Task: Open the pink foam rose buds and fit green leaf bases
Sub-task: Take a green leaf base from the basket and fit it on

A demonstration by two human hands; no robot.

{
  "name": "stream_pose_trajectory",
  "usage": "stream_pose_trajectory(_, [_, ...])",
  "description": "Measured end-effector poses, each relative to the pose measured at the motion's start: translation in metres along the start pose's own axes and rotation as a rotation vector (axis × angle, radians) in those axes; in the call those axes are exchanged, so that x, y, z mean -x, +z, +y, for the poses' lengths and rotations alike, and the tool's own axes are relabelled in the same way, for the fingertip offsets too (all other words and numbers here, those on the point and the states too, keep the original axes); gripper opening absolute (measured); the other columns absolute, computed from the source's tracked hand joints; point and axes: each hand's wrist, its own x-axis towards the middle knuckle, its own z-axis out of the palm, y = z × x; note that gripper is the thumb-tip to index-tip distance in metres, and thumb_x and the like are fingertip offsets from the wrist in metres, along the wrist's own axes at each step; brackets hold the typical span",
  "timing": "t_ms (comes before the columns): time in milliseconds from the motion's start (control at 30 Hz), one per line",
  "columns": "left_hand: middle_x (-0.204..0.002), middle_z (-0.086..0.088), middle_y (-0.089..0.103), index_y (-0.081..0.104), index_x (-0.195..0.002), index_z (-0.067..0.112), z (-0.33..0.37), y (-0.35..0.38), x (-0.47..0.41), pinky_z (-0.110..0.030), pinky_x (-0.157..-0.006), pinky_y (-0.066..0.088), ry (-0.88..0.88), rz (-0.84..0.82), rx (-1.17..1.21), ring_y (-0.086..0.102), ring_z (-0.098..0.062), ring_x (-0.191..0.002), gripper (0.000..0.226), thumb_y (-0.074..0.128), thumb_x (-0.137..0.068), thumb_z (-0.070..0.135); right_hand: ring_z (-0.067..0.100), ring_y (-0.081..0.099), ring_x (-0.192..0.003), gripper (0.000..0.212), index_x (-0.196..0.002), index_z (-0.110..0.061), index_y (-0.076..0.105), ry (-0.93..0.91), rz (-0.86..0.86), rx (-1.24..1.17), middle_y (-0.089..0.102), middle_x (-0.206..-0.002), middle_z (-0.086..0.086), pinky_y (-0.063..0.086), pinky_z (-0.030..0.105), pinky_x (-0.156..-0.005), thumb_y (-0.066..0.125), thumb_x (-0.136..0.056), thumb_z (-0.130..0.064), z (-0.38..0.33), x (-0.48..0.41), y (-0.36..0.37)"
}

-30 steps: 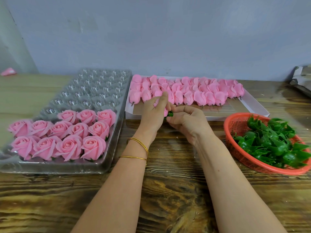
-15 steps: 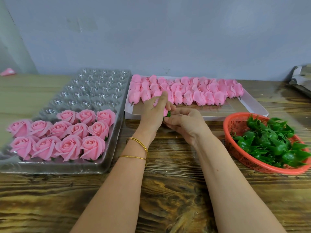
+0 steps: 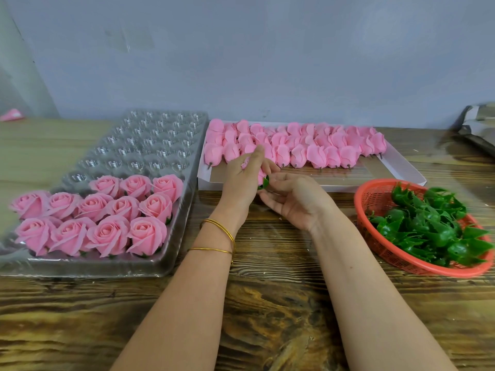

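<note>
My left hand (image 3: 242,178) grips a pink foam rose bud (image 3: 260,175), mostly hidden behind its fingers. My right hand (image 3: 293,200) meets it from the right, its fingers around a green leaf base (image 3: 265,182) at the bud's lower end. Both hands hover above the near edge of a white tray (image 3: 401,167) that holds several closed pink buds (image 3: 316,153). An orange basket (image 3: 375,236) of green leaf bases (image 3: 428,223) sits at the right. Several opened roses (image 3: 107,218) fill the near rows of a clear plastic cell tray (image 3: 150,145) at the left.
The wooden table (image 3: 267,303) runs up to a grey wall. A crumpled grey bag (image 3: 479,124) lies at the far right edge. A single pink piece (image 3: 12,115) lies at the far left by the wall.
My right hand has turned palm-up and its fingers have loosened around the leaf base. My left hand stays in place with the bud.
</note>
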Motion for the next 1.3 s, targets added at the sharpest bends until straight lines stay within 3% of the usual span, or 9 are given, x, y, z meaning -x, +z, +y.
stream_pose_trajectory(100, [-0.070, 0.005, 0.070, 0.061, -0.047, 0.026, 0.0013, -0.0009, -0.0003, -0.024, -0.071, 0.044, -0.008, -0.005, 0.039, 0.065, -0.003, -0.073, 0.057, 0.047, -0.101, 0.034, 0.016, 0.070, -0.069, 0.017, -0.090, -0.004, 0.065, 0.015, -0.012, -0.019, 0.072, -0.075, 0.008, 0.059, 0.025, -0.066, 0.052, -0.094, 0.006, 0.0007, -0.0004, 0.0005])
stream_pose_trajectory(200, [-0.072, 0.003, 0.072, 0.066, -0.051, 0.025, 0.0029, -0.0012, 0.0001, -0.019, -0.064, 0.051, -0.021, 0.006, 0.065, 0.067, -0.006, -0.073, 0.054, 0.048, -0.101, 0.033, 0.017, 0.068, -0.077, 0.015, -0.091, -0.006, 0.066, 0.017, -0.016, -0.005, 0.072, -0.082, 0.009, 0.060, 0.027, -0.070, 0.055, -0.093, 0.004, 0.0011, -0.0002, 0.0008])
stream_pose_trajectory(367, [-0.081, 0.001, 0.075, 0.073, -0.078, 0.015, 0.0041, -0.0016, 0.0015, -0.014, -0.065, 0.051, -0.019, -0.006, 0.083, 0.070, -0.008, -0.078, 0.039, 0.047, -0.101, 0.032, 0.016, 0.067, -0.080, 0.015, -0.089, -0.010, 0.068, 0.003, -0.001, 0.036, 0.072, -0.082, 0.005, 0.055, 0.029, -0.078, 0.059, -0.091, 0.003, 0.0016, -0.0001, 0.0014])
stream_pose_trajectory(467, [-0.082, 0.002, 0.075, 0.076, -0.083, 0.020, 0.0040, -0.0019, 0.0019, -0.015, -0.064, 0.052, -0.025, -0.022, 0.083, 0.070, -0.008, -0.079, 0.038, 0.046, -0.102, 0.032, 0.015, 0.068, -0.080, 0.016, -0.091, -0.011, 0.068, 0.005, 0.000, 0.026, 0.072, -0.081, 0.004, 0.055, 0.028, -0.076, 0.060, -0.089, 0.004, 0.0019, -0.0008, 0.0005])
stream_pose_trajectory(667, [-0.086, 0.007, 0.075, 0.078, -0.077, 0.031, 0.0045, -0.0021, 0.0028, -0.014, -0.072, 0.052, -0.023, -0.020, 0.060, 0.069, -0.003, -0.085, 0.040, 0.047, -0.101, 0.034, 0.010, 0.071, -0.065, 0.022, -0.085, -0.012, 0.066, -0.009, -0.001, -0.017, 0.072, -0.069, 0.000, 0.053, 0.029, -0.078, 0.060, -0.086, 0.009, 0.0025, -0.0031, -0.0009])
stream_pose_trajectory(800, [-0.078, 0.005, 0.073, 0.078, -0.075, 0.030, 0.0045, -0.0021, 0.0031, -0.017, -0.072, 0.050, -0.033, -0.003, 0.026, 0.067, -0.003, -0.079, 0.040, 0.048, -0.100, 0.034, 0.011, 0.072, -0.069, 0.022, -0.085, -0.012, 0.067, -0.017, -0.030, -0.021, 0.073, -0.073, 0.001, 0.053, 0.029, -0.076, 0.060, -0.084, 0.010, 0.0034, -0.0042, -0.0023])
stream_pose_trajectory(900, [-0.074, 0.006, 0.073, 0.074, -0.059, 0.026, 0.0050, -0.0021, 0.0025, -0.014, -0.071, 0.049, -0.020, -0.004, 0.035, 0.067, -0.002, -0.078, 0.049, 0.048, -0.101, 0.030, 0.013, 0.069, -0.075, 0.021, -0.087, -0.011, 0.064, -0.023, -0.037, -0.031, 0.073, -0.075, 0.000, 0.052, 0.028, -0.076, 0.060, -0.084, 0.010, 0.0041, -0.0047, -0.0027])
stream_pose_trajectory(1033, [-0.071, 0.006, 0.071, 0.059, -0.043, 0.025, 0.0040, -0.0006, 0.0007, -0.029, -0.082, 0.045, -0.046, -0.014, 0.046, 0.066, -0.003, -0.076, 0.060, 0.047, -0.101, 0.029, 0.009, 0.071, -0.072, 0.025, -0.102, -0.009, 0.066, -0.018, -0.043, -0.036, 0.072, -0.078, -0.002, 0.055, 0.025, -0.075, 0.060, -0.086, 0.008, 0.0042, -0.0053, -0.0013])
stream_pose_trajectory(1300, [-0.073, 0.000, 0.070, 0.052, -0.041, 0.025, 0.0046, -0.0035, -0.0009, -0.034, -0.081, 0.046, -0.083, 0.015, 0.108, 0.064, -0.011, -0.073, 0.060, 0.047, -0.101, 0.030, 0.017, 0.070, -0.067, 0.009, -0.091, -0.008, 0.071, 0.050, -0.041, -0.048, 0.071, -0.074, 0.008, 0.058, 0.024, -0.063, 0.062, -0.092, -0.009, 0.0012, -0.0035, -0.0024])
